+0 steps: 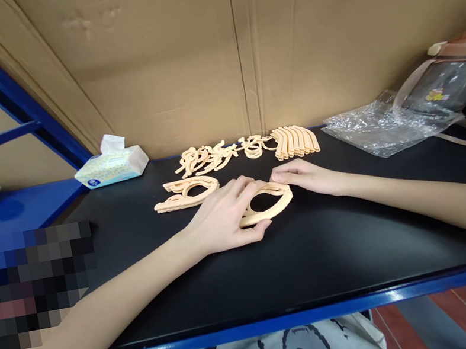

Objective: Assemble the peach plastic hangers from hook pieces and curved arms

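A peach-coloured curved plastic piece [271,204] lies on the black tabletop [301,253] between my hands. My left hand [223,221] is curled over its left end, thumb under the rim and fingers on top. My right hand [305,176] presses closed fingertips on its upper right edge. Just left of it lies another assembled curved piece [186,193]. Behind them are a heap of small peach parts [212,157] and a row of curved peach strips [295,140].
A tissue pack [111,164] sits at the back left near a blue metal frame [1,89]. Crumpled clear plastic bags [376,128] and a brown-lidded bottle [454,72] lie at the right. A cardboard wall stands behind the table.
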`<state>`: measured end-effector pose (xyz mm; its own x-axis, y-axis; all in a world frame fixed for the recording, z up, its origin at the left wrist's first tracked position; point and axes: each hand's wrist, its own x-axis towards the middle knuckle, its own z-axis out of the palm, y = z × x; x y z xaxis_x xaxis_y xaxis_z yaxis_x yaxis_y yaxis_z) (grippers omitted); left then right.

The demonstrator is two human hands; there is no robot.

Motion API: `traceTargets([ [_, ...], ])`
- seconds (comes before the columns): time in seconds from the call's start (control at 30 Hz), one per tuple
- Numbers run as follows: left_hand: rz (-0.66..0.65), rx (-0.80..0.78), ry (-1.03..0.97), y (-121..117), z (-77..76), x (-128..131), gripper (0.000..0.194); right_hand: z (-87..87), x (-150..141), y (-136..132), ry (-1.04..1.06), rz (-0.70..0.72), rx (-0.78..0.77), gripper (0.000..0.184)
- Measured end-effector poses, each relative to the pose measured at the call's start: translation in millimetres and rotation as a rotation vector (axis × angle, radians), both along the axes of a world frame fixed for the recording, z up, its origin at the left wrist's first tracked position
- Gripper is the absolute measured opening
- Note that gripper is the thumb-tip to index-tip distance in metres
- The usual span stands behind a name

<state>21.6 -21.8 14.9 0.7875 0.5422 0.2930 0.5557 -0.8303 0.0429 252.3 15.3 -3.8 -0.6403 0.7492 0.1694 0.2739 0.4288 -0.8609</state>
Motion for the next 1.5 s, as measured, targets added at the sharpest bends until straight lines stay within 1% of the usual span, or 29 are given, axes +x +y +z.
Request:
traceTargets([
  [0.13,0.019,-0.034,0.001,0,0.5,0,0.045,-0.5,0,0,-0.014,0.0,-0.005,0.037],
  [0.3,-0.008,-0.041,0.005,1,-0.2,0,0.053,-1.4,0,1,-0.025,0.011,0.004,0.039],
  [0.63,-0.014,0.002,0.031,3,-4.2,0,0.054,-1.4,1,2,-0.044,-0.002,0.012,0.041],
  [0.77,-0.015,0.026,0.041,2,-2.7,0,0.054,-1.7,0,2,-0.006,0.002,-0.002,0.041],
  [0.87,-0.001,0.064,0.026,-1,4.2,-2,0.054,-2.9,1,4,0.054,-0.034,0.008,0.04],
  [0.93,0.025,0.103,0.001,-2,13.0,-4,0.052,-4.0,1,6,0.1,-0.092,0.008,0.04],
  [1.03,0.066,0.176,-0.057,1,32.0,-13,0.049,-5.1,1,8,0.158,-0.158,-0.028,0.041],
  [1.1,0.142,0.194,-0.11,7,45.8,-22,0.049,-5.6,1,9,0.164,-0.171,-0.051,0.042],
  [1.17,0.218,0.153,-0.132,16,57.3,-33,0.05,-6.2,1,8,0.148,-0.173,-0.054,0.041],
  [1.2,0.26,0.101,-0.12,20,61.4,-39,0.051,-6.6,1,8,0.137,-0.17,-0.051,0.041],
  [1.27,0.32,0.009,-0.091,30,66.3,-51,0.054,-7.5,2,8,0.117,-0.159,-0.041,0.04],
  [1.3,0.355,-0.02,-0.07,35,67.2,-57,0.058,-8.0,2,8,0.11,-0.152,-0.039,0.04],
  [1.37,0.424,-0.131,0.028,43,67.3,-67,0.068,-8.8,2,9,0.102,-0.14,-0.037,0.039],
  [1.4,0.441,-0.165,0.063,47,67.1,-71,0.073,-9.1,3,9,0.099,-0.134,-0.036,0.039],
  [1.5,0.453,-0.221,0.215,54,67.4,-80,0.073,-9.6,3,9,0.092,-0.118,-0.033,0.039],
])
